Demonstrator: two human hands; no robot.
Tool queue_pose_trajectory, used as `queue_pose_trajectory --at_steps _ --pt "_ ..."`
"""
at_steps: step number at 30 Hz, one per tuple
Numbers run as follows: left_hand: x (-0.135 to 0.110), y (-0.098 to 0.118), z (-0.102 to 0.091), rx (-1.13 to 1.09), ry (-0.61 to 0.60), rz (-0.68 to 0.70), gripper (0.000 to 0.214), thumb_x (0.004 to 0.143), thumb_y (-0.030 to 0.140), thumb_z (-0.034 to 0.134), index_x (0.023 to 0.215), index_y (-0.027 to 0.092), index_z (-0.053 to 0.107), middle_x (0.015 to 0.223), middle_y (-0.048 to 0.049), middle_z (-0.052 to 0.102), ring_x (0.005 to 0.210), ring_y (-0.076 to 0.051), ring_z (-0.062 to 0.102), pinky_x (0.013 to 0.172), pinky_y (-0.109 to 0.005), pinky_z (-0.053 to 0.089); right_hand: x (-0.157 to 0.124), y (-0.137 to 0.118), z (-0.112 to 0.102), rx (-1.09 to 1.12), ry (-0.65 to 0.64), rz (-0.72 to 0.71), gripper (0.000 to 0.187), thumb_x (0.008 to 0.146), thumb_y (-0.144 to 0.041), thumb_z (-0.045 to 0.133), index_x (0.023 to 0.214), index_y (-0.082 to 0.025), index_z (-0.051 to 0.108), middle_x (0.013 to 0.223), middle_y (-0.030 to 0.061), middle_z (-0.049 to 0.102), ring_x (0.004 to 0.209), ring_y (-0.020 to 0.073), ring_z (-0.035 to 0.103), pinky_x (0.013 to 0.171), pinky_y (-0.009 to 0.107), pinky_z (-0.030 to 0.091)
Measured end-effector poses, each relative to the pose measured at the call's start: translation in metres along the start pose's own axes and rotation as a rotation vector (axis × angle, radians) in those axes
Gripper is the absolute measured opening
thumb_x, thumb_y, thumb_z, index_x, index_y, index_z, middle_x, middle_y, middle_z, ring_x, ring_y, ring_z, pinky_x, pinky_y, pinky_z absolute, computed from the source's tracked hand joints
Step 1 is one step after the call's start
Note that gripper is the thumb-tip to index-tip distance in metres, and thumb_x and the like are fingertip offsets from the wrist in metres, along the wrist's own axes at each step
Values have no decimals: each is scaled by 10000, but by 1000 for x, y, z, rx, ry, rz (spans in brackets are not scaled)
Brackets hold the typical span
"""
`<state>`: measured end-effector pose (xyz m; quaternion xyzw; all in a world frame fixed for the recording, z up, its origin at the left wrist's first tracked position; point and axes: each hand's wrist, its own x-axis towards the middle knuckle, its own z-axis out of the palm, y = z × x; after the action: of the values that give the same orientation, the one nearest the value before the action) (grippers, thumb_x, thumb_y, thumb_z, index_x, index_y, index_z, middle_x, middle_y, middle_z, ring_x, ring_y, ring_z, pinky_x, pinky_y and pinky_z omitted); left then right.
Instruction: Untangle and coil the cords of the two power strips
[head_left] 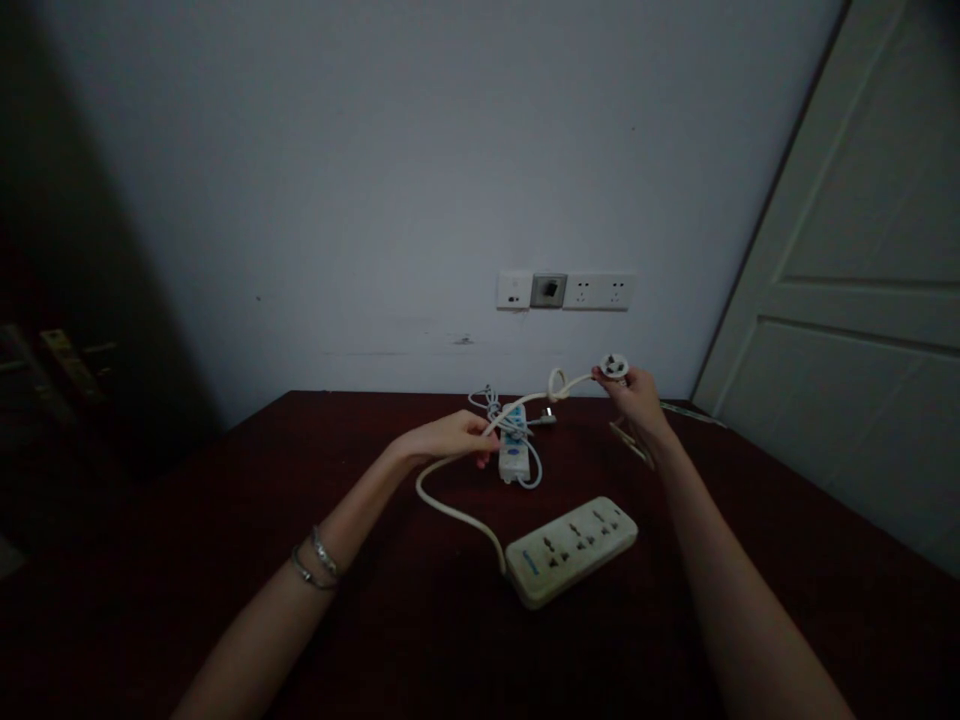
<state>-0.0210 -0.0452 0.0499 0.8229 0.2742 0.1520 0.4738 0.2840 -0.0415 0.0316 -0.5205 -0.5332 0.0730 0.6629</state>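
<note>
A cream power strip [574,550] lies at an angle on the dark red table. Its thick cream cable [454,512] loops up from the strip's left end to my left hand [454,438], which pinches it. From there the cable stretches up and right, with a loose knot [556,386] in it. My right hand [636,398] is closed at the far end of the cable, around a round white plug [614,367] with its prong side facing me. Behind the cable, a smaller white power strip [514,455] lies with its own cord wound about it.
Wall sockets [598,291] and switch plates sit above the table's back edge. The small strip's plug [546,417] lies to its right. Near my right wrist is a thin tan object [632,442], partly hidden. A white door [855,300] stands at the right.
</note>
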Motion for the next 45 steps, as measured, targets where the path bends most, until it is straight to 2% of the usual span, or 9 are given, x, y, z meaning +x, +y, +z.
queue_pose_trajectory --at_steps 5,10,16,19,29,36,40,43,45 --pt "2 -38 -24 -12 -202 -241 254 725 346 643 856 133 604 642 -30 637 537 -118 580 506 -216 412 8 -19 -20 -112 150 -22 312 624 -453 657 659 -145 629 603 8 559 576 130 471 548 255 371" --pt "-5 -50 -41 -69 -361 -390 323 791 426 558 759 112 627 594 -84 659 518 -164 622 503 -262 468 10 -32 -41 -190 215 46 323 623 -460 661 635 -141 611 532 -15 495 481 99 397 464 236 310" --pt "-3 -49 -41 -350 -236 -158 221 766 315 624 793 96 624 686 -87 682 598 -157 652 552 -245 502 1 -50 -52 -238 -201 94 431 638 -549 642 530 -138 571 482 10 512 459 111 440 450 237 326" --pt "-2 -49 -40 -485 -166 -108 182 759 260 629 790 85 595 619 -59 655 527 -143 629 524 -247 507 1 -52 -51 -248 -277 65 422 643 -555 638 585 -138 621 553 32 585 521 138 508 497 245 382" --pt "-12 -57 -49 -613 -236 34 248 709 283 673 777 116 502 598 -31 615 494 -141 606 478 -228 481 5 -50 -51 -31 -180 238 349 590 -467 708 706 -157 597 591 110 638 467 218 582 430 324 439" --pt "-7 -62 -52 -674 -132 73 171 783 254 586 832 114 501 578 -6 553 435 -106 538 440 -211 431 2 -81 -58 -253 82 156 322 679 -477 630 647 -171 534 414 -41 406 332 80 346 332 226 264" --pt "0 -55 -49 -859 2 -11 86 850 175 471 853 100 512 536 49 454 307 -13 294 344 -152 298 -12 -124 -53 96 70 164 233 589 -319 700 725 -178 573 491 -61 379 388 57 308 343 201 231" --pt "6 -50 -44 -952 57 -47 120 875 148 419 818 96 512 515 75 377 306 9 180 329 -125 221 -30 -160 -43 441 -117 154 214 540 -163 647 746 -185 595 513 -68 336 411 48 233 351 195 170" --pt "10 -47 -39 -964 82 -34 153 885 146 397 803 95 515 503 79 349 310 7 167 323 -118 194 -43 -179 -30 637 -260 173 148 555 -129 593 689 -186 565 553 -47 367 442 58 262 374 205 229"
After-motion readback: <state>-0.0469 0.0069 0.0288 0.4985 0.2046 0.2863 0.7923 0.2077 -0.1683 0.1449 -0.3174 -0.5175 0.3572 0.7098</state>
